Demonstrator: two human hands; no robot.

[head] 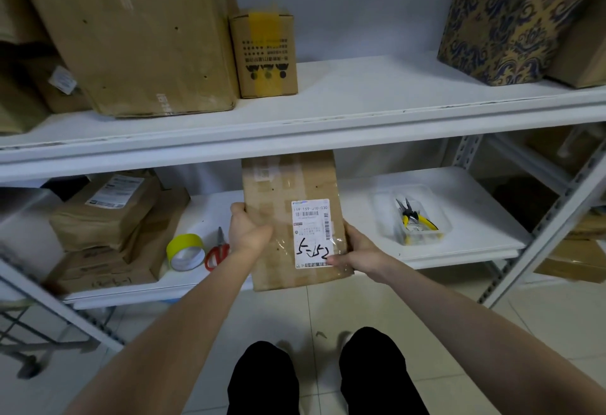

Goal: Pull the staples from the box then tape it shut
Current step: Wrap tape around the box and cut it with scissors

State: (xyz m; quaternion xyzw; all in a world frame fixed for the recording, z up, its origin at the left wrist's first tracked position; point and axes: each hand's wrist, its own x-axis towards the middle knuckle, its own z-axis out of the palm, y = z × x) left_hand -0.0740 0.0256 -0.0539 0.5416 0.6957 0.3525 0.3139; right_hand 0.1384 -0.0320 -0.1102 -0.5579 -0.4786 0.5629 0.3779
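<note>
Both hands on the box (292, 217), which juts over the front edge of the lower shelf (465, 250). Left hand (246, 231) wrapped round its left edge, thumb on top; right hand (357, 250) clamped on the near right corner, thumb on the white label (312, 232). Each grip is closed on the cardboard.

Handling, as judged: flat, light, fairly stiff, but the clear film over the top looks slick. Hold by the side edges, not the film. No staples can be made out from here.

Left of the box on the shelf: red-handled scissors (218, 250), then a yellow tape roll (185, 252), then stacked parcels (108, 227). Right, well apart: a clear tub (441, 217) holding yellow-handled pliers (414, 217).

The upper shelf (328, 139) overhangs the box's far end; lifting straight up could foul it.
</note>
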